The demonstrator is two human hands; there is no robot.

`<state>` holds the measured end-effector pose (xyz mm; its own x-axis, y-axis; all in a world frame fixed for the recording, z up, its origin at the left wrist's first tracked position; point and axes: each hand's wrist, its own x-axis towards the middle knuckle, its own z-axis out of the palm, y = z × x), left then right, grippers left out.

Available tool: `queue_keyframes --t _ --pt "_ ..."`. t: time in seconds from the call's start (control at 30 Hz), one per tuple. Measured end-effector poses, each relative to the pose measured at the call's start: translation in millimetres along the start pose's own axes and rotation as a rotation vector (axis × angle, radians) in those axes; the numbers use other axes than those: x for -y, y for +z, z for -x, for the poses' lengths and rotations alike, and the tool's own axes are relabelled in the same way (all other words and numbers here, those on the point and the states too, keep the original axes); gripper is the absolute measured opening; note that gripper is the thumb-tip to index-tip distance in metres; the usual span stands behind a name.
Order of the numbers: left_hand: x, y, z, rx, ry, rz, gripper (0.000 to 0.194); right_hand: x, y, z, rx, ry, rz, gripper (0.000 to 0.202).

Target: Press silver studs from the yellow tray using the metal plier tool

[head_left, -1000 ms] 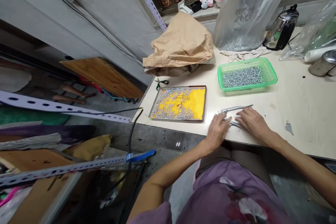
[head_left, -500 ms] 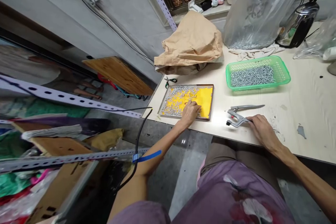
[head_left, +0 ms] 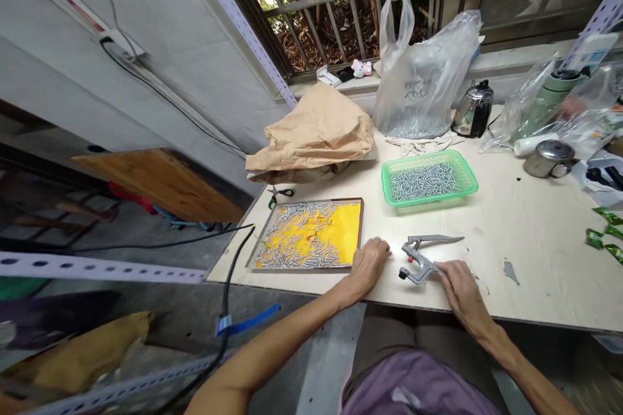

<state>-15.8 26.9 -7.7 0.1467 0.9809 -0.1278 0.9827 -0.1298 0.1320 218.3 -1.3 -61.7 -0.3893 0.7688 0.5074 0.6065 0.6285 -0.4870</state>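
My left hand [head_left: 370, 264] is just off the right edge of a shallow tray [head_left: 361, 227]. Its fingers are curled together, and anything between them is too small to make out. Small silvery metal pins [head_left: 292, 253] lie scattered over the tray's yellow bottom. My right hand [head_left: 462, 292] grips one handle of grey hand pliers [head_left: 423, 266], which rest on the table with a spring and a red part at the head. The pliers' other handle points right and is spread away from the held one. Behind them stands a green plastic basket [head_left: 462, 194] of similar pins.
A crumpled brown paper bag [head_left: 321, 130] and scissors [head_left: 280, 196] lie behind the tray. Further back are a clear plastic bag [head_left: 413, 91], a kettle [head_left: 474, 110] and a metal cup [head_left: 549, 159]. A black cable [head_left: 226, 292] hangs by the table's left end.
My left hand has moved right, from inside the tray to beyond its right edge. My right hand still holds the pliers' handle. The camera view has shifted up and right.
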Motion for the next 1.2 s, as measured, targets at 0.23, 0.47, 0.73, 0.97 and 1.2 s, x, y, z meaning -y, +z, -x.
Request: queue_keyframes --t 0.23,0.47,0.73,0.97,1.2 --pt "27.7 -104.2 -35.7 -0.538 0.044 0.037 0.022 8.5 0.7 0.6 0.065 0.014 0.012 0.024" --pt "106.1 -58.3 2.3 0.008 -0.102 -0.1 0.017 5.4 13.4 2.8 0.075 -0.046 0.006 0.025" --pt "121.4 -25.3 15.8 0.283 0.038 -0.222 0.018 -2.9 24.7 -7.8 0.102 -0.114 0.119 0.027" --pt "128.0 -16.2 23.6 0.168 0.088 -0.209 0.018 -11.5 34.9 -15.5 0.176 -0.149 0.161 0.028" --pt "112.8 -9.5 24.4 0.005 -0.085 -0.053 0.021 -11.6 30.2 -18.5 0.273 -0.184 0.229 0.031"
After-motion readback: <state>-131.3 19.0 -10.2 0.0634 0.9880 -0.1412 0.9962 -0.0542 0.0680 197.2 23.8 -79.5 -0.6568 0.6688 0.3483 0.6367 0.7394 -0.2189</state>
